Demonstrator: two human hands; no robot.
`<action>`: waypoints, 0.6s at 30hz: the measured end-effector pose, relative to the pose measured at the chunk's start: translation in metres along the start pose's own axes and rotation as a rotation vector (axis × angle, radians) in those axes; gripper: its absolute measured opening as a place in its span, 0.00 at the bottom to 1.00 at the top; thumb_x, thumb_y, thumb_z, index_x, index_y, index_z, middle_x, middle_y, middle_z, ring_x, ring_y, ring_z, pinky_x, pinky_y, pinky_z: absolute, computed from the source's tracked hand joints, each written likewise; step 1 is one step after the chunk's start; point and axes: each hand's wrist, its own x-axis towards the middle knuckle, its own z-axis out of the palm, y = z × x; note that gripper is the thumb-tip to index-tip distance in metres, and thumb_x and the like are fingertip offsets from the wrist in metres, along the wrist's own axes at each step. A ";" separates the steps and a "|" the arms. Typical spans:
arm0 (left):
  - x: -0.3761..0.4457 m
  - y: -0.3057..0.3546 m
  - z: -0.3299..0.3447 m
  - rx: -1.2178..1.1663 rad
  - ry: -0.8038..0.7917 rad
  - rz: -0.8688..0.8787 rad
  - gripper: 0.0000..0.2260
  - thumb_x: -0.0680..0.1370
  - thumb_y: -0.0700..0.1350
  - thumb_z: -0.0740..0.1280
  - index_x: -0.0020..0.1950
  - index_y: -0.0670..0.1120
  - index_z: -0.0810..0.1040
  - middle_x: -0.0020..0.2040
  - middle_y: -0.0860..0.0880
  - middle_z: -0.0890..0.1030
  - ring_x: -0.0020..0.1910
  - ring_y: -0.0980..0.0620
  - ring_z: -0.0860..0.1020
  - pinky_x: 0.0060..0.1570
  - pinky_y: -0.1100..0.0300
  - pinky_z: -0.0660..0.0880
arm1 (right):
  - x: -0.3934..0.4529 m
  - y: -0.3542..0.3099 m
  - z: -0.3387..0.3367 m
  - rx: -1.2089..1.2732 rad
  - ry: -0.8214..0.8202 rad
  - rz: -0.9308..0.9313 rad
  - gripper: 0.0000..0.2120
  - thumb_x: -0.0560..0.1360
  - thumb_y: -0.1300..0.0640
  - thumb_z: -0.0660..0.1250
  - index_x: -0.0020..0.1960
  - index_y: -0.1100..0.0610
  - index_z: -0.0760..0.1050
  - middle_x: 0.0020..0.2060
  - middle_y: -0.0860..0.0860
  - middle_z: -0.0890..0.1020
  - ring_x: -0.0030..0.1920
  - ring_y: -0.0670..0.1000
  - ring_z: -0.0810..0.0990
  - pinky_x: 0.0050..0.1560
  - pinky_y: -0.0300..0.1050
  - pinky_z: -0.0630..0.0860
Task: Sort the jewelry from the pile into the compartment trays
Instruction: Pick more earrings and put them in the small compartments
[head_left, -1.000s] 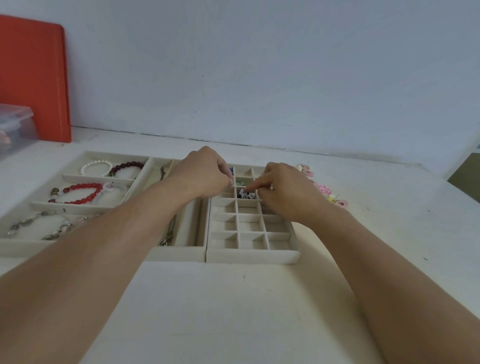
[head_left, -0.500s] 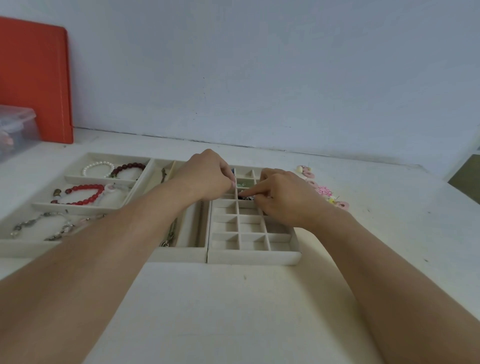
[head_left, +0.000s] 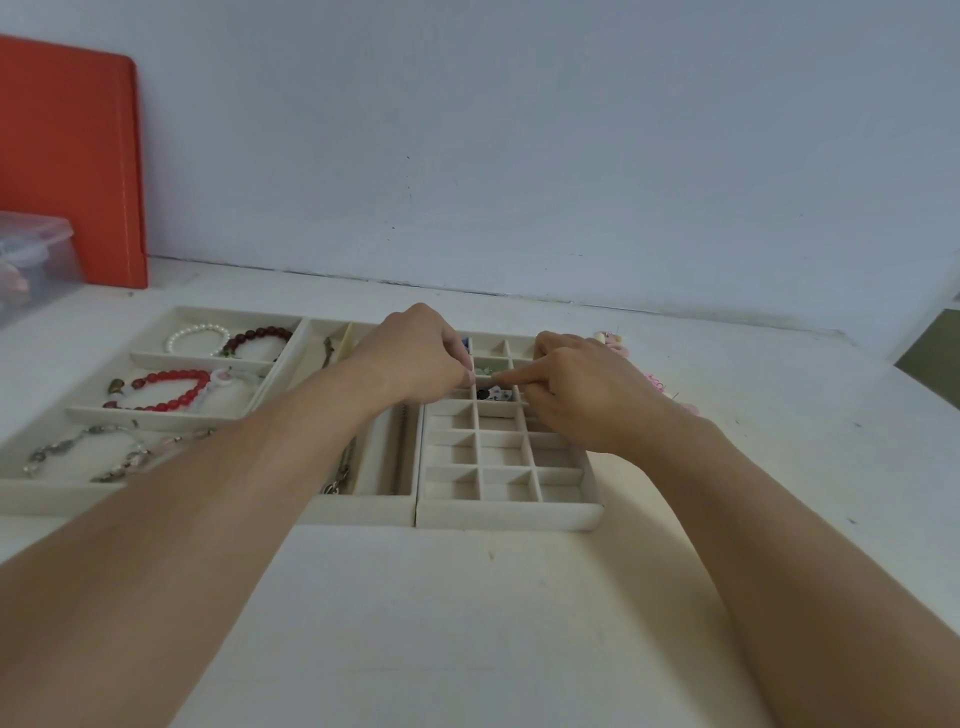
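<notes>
The small grid tray (head_left: 511, 514) lies in front of me with many little cells. My left hand (head_left: 421, 358) hovers over its far left cells with the fingers curled down, and what is under the fingertips is hidden. My right hand (head_left: 576, 395) reaches in from the right, with index finger and thumb pinching a black and white piece (head_left: 492, 395) in a middle cell. A green piece (head_left: 483, 370) and a blue piece (head_left: 466, 343) sit in cells behind it. The pink jewelry pile (head_left: 655, 383) lies on the table right of the tray.
A long-slot tray (head_left: 363, 506) with chains adjoins the grid tray on the left. Further left, a bracelet tray (head_left: 31, 501) holds pearl, dark red, red and silver bracelets. An orange board (head_left: 67, 156) and a clear plastic box (head_left: 36, 260) stand at the back left.
My right index finger slid left over the black and white piece and has drawn back slightly, so the piece shows again. My left hand has hardly moved.
</notes>
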 end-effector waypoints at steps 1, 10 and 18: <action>0.000 0.000 0.000 0.004 0.002 0.000 0.05 0.73 0.48 0.76 0.37 0.55 0.84 0.40 0.58 0.81 0.43 0.59 0.78 0.38 0.64 0.70 | 0.000 0.000 -0.001 0.004 0.005 0.006 0.23 0.81 0.57 0.55 0.66 0.35 0.76 0.44 0.47 0.72 0.45 0.49 0.69 0.37 0.35 0.57; 0.000 -0.002 0.002 0.006 0.029 -0.008 0.03 0.73 0.48 0.76 0.39 0.55 0.85 0.39 0.57 0.81 0.44 0.56 0.79 0.43 0.61 0.73 | 0.001 0.004 0.002 0.100 -0.018 0.036 0.22 0.80 0.59 0.56 0.65 0.40 0.80 0.41 0.44 0.70 0.43 0.47 0.70 0.39 0.42 0.63; -0.002 0.001 0.003 -0.092 0.071 0.053 0.02 0.75 0.47 0.73 0.43 0.53 0.85 0.40 0.60 0.82 0.43 0.62 0.79 0.42 0.64 0.72 | -0.008 0.049 -0.025 0.113 0.206 0.306 0.18 0.79 0.58 0.59 0.60 0.43 0.82 0.49 0.43 0.77 0.47 0.46 0.75 0.48 0.44 0.71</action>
